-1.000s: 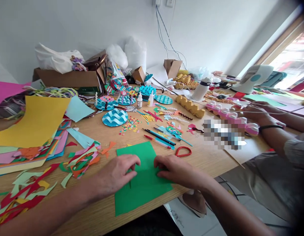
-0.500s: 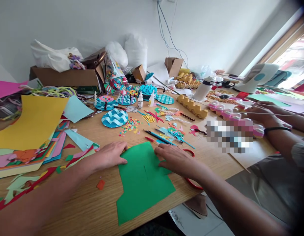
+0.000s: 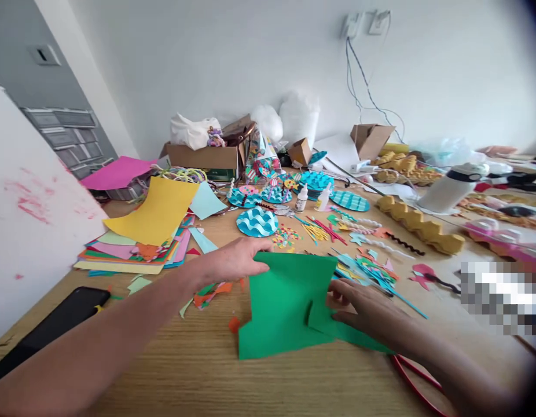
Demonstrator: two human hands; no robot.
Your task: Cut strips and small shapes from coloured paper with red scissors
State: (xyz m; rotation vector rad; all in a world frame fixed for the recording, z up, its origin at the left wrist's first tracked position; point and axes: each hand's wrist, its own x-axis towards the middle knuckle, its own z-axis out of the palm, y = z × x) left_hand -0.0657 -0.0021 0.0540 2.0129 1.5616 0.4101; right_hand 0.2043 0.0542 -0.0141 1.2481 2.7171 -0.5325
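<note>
A green paper sheet (image 3: 289, 301) with cut-out edges is held up off the wooden table, its right part bent into a flap. My left hand (image 3: 237, 260) pinches its top left corner between thumb and fingers. At the right side, my right hand (image 3: 355, 301) grips the sheet near the flap, thumb below the curled fingers. Under my right forearm, red scissors (image 3: 411, 379) lie partly hidden.
A stack of coloured paper (image 3: 129, 263) and a black phone (image 3: 68, 315) lie left. Behind are blue wavy discs (image 3: 257, 223), glue bottles (image 3: 301, 198), paper strips (image 3: 315, 231) and yellow egg cartons (image 3: 419, 226). A white bottle (image 3: 452, 188) stands right.
The view has turned left, bringing the phone into sight. The green sheet has been lifted and tilted up, and its right part is now bent. The other person's hands have left the view.
</note>
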